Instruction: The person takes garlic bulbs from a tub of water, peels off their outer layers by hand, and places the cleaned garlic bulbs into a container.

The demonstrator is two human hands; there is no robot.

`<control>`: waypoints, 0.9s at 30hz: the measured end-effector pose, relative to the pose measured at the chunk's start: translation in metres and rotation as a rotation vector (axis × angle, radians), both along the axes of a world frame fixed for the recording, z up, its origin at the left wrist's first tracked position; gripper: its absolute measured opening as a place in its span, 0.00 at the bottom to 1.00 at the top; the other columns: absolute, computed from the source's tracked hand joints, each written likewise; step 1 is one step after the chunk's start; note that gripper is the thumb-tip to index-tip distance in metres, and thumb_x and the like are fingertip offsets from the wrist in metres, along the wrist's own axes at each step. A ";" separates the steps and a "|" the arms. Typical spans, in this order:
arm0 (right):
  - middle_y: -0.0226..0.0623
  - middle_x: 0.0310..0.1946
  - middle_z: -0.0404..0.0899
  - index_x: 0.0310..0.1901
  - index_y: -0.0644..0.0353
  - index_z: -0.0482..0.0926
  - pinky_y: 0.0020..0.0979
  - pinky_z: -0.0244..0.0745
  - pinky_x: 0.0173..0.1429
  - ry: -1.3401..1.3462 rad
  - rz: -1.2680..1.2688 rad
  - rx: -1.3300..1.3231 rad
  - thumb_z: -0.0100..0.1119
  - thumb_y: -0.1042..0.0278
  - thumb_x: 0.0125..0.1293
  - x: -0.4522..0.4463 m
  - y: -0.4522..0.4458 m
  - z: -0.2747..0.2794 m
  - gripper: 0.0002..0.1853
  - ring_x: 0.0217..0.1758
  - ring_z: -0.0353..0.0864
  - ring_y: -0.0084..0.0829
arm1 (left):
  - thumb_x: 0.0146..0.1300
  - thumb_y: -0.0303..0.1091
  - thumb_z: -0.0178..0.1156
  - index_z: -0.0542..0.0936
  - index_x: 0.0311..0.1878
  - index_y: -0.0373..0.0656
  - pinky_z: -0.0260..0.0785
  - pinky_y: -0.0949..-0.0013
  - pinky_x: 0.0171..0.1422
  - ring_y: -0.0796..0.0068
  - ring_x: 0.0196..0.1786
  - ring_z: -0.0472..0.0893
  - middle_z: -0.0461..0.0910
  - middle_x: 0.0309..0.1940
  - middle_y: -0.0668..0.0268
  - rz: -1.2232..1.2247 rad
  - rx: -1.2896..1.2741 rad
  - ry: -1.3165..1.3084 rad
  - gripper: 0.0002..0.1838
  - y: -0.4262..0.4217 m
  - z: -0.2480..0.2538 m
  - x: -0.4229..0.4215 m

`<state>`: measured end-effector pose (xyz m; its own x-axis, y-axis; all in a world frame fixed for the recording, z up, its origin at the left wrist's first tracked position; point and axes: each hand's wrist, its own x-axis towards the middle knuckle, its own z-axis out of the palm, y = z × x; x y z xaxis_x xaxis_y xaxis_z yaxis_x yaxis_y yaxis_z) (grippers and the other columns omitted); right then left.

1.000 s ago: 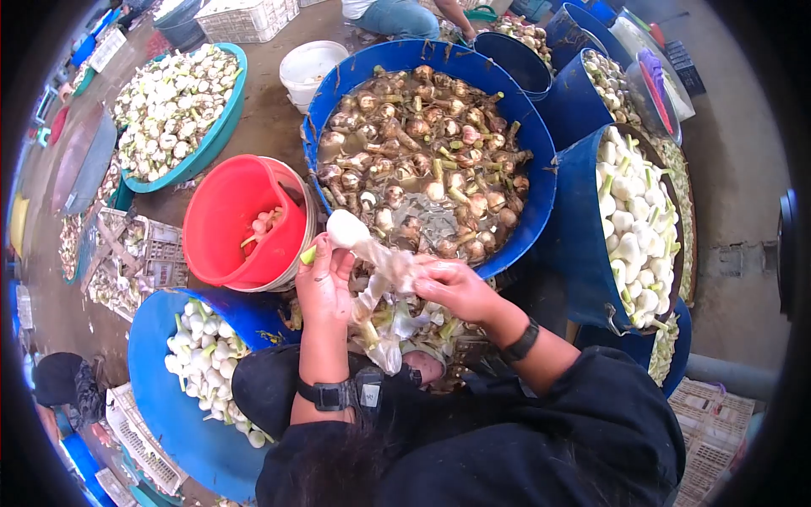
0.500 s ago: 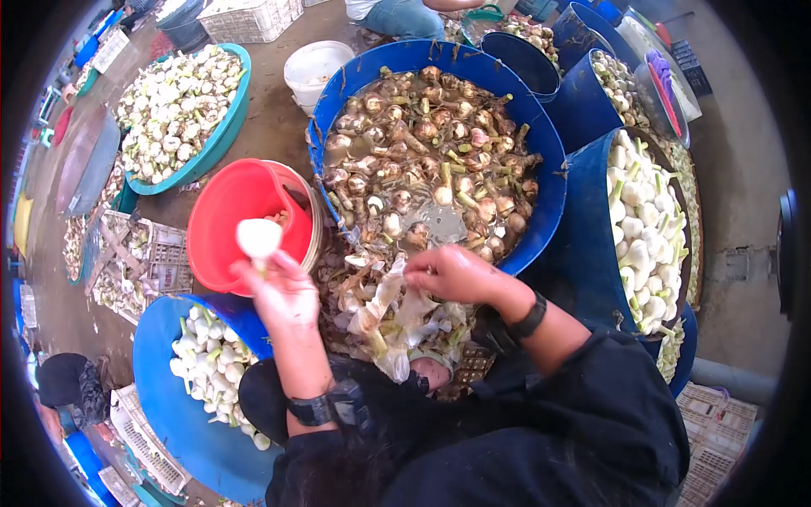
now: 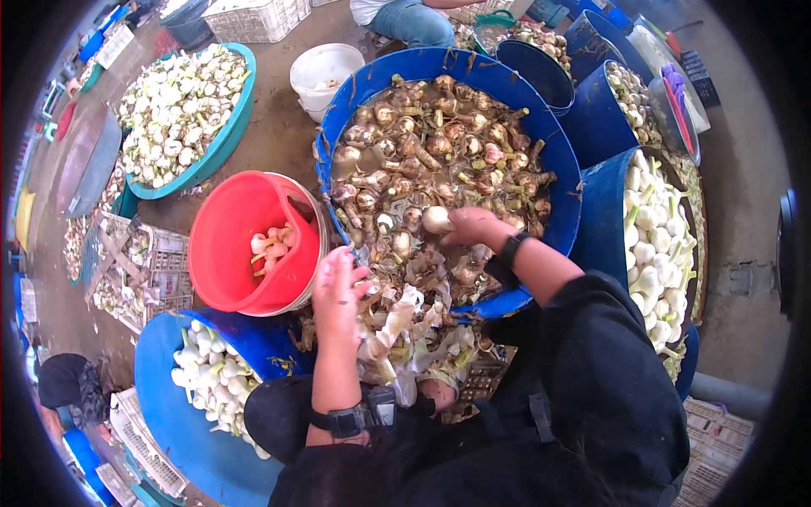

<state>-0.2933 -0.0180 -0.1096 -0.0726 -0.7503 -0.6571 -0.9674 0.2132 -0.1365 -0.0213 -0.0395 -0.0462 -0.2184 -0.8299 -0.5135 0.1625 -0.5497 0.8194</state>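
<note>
My right hand (image 3: 479, 228) reaches into the big blue tub (image 3: 571, 203), its fingertips closed on a pale garlic bulb (image 3: 436, 220). Around it, brownish unpeeled garlic bulbs (image 3: 439, 144) with cut stems lie in murky water. Beside the right rim of the red bucket (image 3: 215, 245), my left hand (image 3: 338, 285) is raised, fingers apart and holding nothing. Several pale peeled bulbs (image 3: 272, 247) rest inside that bucket. Between my arms, a heap of stripped garlic skins (image 3: 397, 325) lies at the tub's near edge.
A tilted blue tub (image 3: 160, 397) at the left and a blue barrel (image 3: 604, 203) at the right hold white garlic. Further back stand a green basin (image 3: 245, 97) of garlic, a white bucket (image 3: 325, 72) and a crate (image 3: 253, 19). A person in jeans (image 3: 418, 25) sits beyond the tub.
The white bulb that was in my left hand over the red bucket is gone from it; bulbs now show inside the bucket. My right hand has moved from the skins into the tub, onto a bulb.
</note>
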 end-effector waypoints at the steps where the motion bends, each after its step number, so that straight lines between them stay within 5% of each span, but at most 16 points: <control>1: 0.45 0.40 0.79 0.44 0.62 0.76 0.39 0.72 0.48 -0.164 -0.096 -0.073 0.49 0.51 0.63 0.013 0.006 0.013 0.21 0.44 0.78 0.41 | 0.64 0.47 0.50 0.66 0.56 0.37 0.71 0.76 0.34 0.75 0.38 0.75 0.70 0.49 0.59 -0.041 0.023 -0.038 0.25 0.005 0.003 -0.007; 4: 0.51 0.36 0.78 0.41 0.65 0.74 0.41 0.71 0.46 -0.754 -0.380 -0.239 0.46 0.52 0.65 0.066 0.036 0.061 0.20 0.41 0.77 0.46 | 0.63 0.56 0.46 0.61 0.59 0.39 0.70 0.71 0.33 0.69 0.38 0.75 0.63 0.52 0.58 -0.188 0.090 -0.092 0.31 0.018 0.013 -0.017; 6: 0.51 0.33 0.77 0.35 0.64 0.74 0.42 0.70 0.46 -0.655 -0.142 -0.360 0.45 0.57 0.65 0.100 0.048 0.083 0.16 0.39 0.76 0.48 | 0.63 0.54 0.50 0.67 0.54 0.38 0.65 0.76 0.26 0.81 0.30 0.75 0.74 0.34 0.67 -0.181 0.129 0.077 0.28 0.019 0.003 -0.015; 7: 0.50 0.31 0.76 0.31 0.64 0.73 0.43 0.70 0.44 -0.584 0.130 -0.528 0.46 0.61 0.63 0.110 0.049 0.087 0.13 0.38 0.76 0.48 | 0.60 0.49 0.55 0.69 0.52 0.36 0.66 0.77 0.27 0.81 0.31 0.75 0.76 0.34 0.66 -0.153 0.093 0.009 0.26 0.020 0.008 -0.013; 11: 0.46 0.24 0.77 0.28 0.64 0.73 0.44 0.71 0.37 -0.440 0.111 -0.465 0.48 0.62 0.60 0.126 0.059 0.110 0.12 0.31 0.77 0.49 | 0.53 0.35 0.66 0.74 0.44 0.30 0.67 0.78 0.34 0.82 0.33 0.75 0.77 0.34 0.65 0.008 0.104 0.016 0.20 0.026 0.012 -0.013; 14: 0.44 0.21 0.77 0.26 0.63 0.74 0.43 0.73 0.33 -0.459 0.176 -0.476 0.48 0.62 0.58 0.127 0.065 0.121 0.12 0.27 0.78 0.47 | 0.52 0.32 0.66 0.73 0.44 0.27 0.68 0.77 0.39 0.82 0.34 0.75 0.78 0.35 0.64 -0.048 -0.143 -0.102 0.21 0.031 0.012 -0.017; 16: 0.43 0.21 0.78 0.23 0.62 0.76 0.41 0.74 0.31 -0.237 0.203 -0.408 0.51 0.64 0.55 0.137 0.069 0.127 0.12 0.25 0.80 0.43 | 0.53 0.32 0.65 0.73 0.44 0.27 0.67 0.77 0.38 0.81 0.34 0.75 0.78 0.34 0.64 -0.073 -0.143 -0.073 0.20 0.035 0.014 -0.021; 20: 0.42 0.19 0.78 0.20 0.61 0.77 0.38 0.75 0.28 -0.213 0.067 -0.515 0.51 0.67 0.53 0.148 0.072 0.113 0.10 0.23 0.80 0.40 | 0.54 0.33 0.63 0.75 0.42 0.30 0.65 0.78 0.32 0.83 0.29 0.74 0.78 0.31 0.66 -0.092 -0.092 -0.147 0.17 0.032 0.006 -0.019; 21: 0.38 0.19 0.78 0.21 0.63 0.78 0.34 0.75 0.26 -0.148 0.348 -0.650 0.50 0.67 0.55 0.138 0.072 0.089 0.11 0.19 0.79 0.34 | 0.55 0.34 0.62 0.75 0.42 0.31 0.64 0.79 0.29 0.84 0.28 0.74 0.78 0.30 0.67 -0.095 0.023 -0.099 0.17 0.031 0.007 -0.016; 22: 0.38 0.19 0.78 0.21 0.63 0.78 0.34 0.75 0.26 -0.150 0.348 -0.649 0.50 0.67 0.55 0.133 0.067 0.075 0.11 0.19 0.79 0.34 | 0.56 0.35 0.61 0.75 0.42 0.32 0.63 0.79 0.27 0.85 0.27 0.73 0.77 0.29 0.68 -0.098 0.136 -0.052 0.16 0.030 0.007 -0.013; 24: 0.33 0.19 0.76 0.24 0.65 0.78 0.30 0.74 0.24 -0.905 -0.779 -0.179 0.51 0.66 0.59 0.125 0.059 0.060 0.13 0.17 0.75 0.26 | 0.61 0.37 0.54 0.76 0.41 0.38 0.57 0.80 0.18 0.86 0.26 0.72 0.75 0.27 0.70 -0.180 0.152 -0.056 0.12 0.026 0.007 -0.007; 25: 0.32 0.19 0.74 0.28 0.68 0.77 0.29 0.71 0.22 -1.198 -1.048 -0.027 0.50 0.63 0.64 0.125 0.059 0.067 0.15 0.20 0.72 0.20 | 0.61 0.37 0.54 0.75 0.42 0.39 0.58 0.80 0.20 0.85 0.26 0.73 0.75 0.28 0.70 -0.142 0.076 0.005 0.12 0.025 0.007 -0.009; 27: 0.35 0.19 0.74 0.31 0.68 0.77 0.31 0.71 0.24 -1.197 -0.943 -0.133 0.50 0.62 0.64 0.124 0.063 0.081 0.15 0.22 0.73 0.21 | 0.61 0.38 0.54 0.75 0.43 0.39 0.59 0.80 0.21 0.85 0.27 0.73 0.76 0.29 0.69 -0.110 -0.001 0.070 0.13 0.021 0.004 -0.010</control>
<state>-0.1693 0.0445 -0.0281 -0.0348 -0.7924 -0.6090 0.1982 0.5918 -0.7814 -0.0309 -0.0185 -0.0418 -0.3431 -0.7993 -0.4933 0.1583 -0.5669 0.8084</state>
